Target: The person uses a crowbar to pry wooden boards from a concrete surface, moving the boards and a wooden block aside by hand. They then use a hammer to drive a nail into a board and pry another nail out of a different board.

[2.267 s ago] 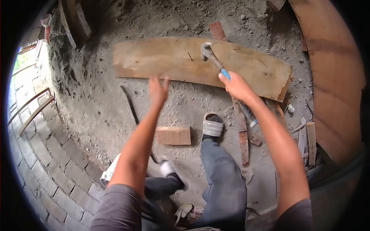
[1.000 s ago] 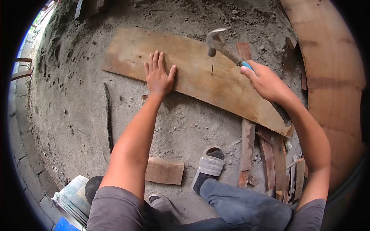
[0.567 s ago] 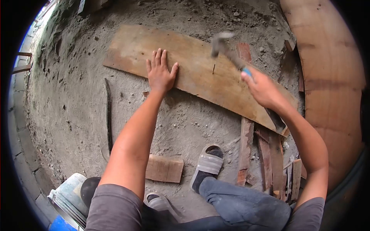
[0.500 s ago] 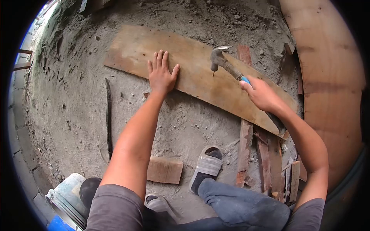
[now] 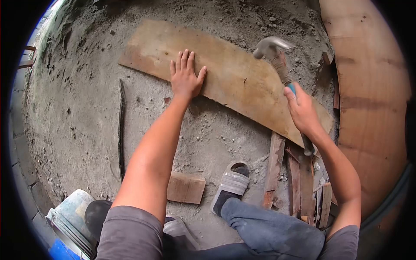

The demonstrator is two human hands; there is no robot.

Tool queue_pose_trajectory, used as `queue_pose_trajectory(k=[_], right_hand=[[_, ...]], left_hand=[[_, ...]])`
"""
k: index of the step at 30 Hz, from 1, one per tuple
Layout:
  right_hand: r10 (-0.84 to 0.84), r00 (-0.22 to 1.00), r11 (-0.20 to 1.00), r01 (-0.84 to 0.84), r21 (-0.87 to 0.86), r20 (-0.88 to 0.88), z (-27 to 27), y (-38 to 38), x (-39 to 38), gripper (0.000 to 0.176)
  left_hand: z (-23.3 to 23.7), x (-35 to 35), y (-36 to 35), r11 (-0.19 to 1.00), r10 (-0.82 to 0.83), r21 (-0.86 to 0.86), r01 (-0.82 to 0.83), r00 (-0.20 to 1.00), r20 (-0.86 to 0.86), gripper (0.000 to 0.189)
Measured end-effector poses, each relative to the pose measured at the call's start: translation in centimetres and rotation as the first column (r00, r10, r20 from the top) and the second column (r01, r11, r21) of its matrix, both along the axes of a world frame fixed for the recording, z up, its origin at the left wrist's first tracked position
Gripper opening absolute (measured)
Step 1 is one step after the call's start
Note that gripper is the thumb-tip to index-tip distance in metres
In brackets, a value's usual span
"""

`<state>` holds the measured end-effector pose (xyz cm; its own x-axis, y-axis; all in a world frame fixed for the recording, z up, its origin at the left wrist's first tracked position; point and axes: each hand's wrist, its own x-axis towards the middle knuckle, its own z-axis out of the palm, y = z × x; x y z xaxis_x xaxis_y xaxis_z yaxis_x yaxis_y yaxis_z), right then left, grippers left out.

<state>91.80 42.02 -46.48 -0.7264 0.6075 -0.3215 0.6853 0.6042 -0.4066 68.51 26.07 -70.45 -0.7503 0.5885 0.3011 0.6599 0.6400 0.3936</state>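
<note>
Left hand [image 5: 187,79]: fingers spread, palm flat on long tan wooden board [image 5: 225,71], near its close edge. Right hand [image 5: 301,108]: fingers wrapped around handle of steel-headed claw hammer [image 5: 277,55] (blue band at grip), head apart from short dark nail [image 5: 245,80] projecting from board face. Board lies over grey sandy ground [image 5: 82,112]; reddish-brown wooden strips [image 5: 274,160] extend from beneath right end.

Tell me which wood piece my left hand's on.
The long tan board: your left hand lies spread on it, while the short block, brown panel and narrow strips have none.
</note>
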Motion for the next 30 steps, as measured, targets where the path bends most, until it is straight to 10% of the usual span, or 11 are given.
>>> queue_pose_trajectory(k=[15,19,23,27,30], right_hand=[[0.089,0.994,0.996,-0.090,0.020,0.059,-2.4,-8.5,13.6,0.035],[0.299,0.954,0.945,-0.301,0.129,0.032,-10.8,-13.5,15.0,0.031],[0.444,0.891,0.878,-0.412,0.242,-0.096,-16.7,-15.4,12.8,0.032],[0.410,0.890,0.907,-0.373,0.196,-0.201,-17.9,-13.7,12.1,0.032],[0.014,0.952,0.995,0.016,0.096,-0.305,-18.4,-10.1,9.1,0.031]], left_hand=[[2.5,-0.9,-0.8,0.996,-0.084,0.021,0.082,0.993,0.083,0.069],[3.4,4.4,-3.6,0.948,0.163,0.229,-0.220,0.956,0.242,0.061],[0.7,10.0,-2.9,0.741,0.028,0.175,-0.649,0.290,0.957,0.061],[1.0,12.7,0.5,0.683,-0.339,0.056,-0.729,-0.247,0.908,0.077],[1.1,13.3,1.7,0.614,-0.396,0.050,-0.788,-0.252,0.883,0.065]])
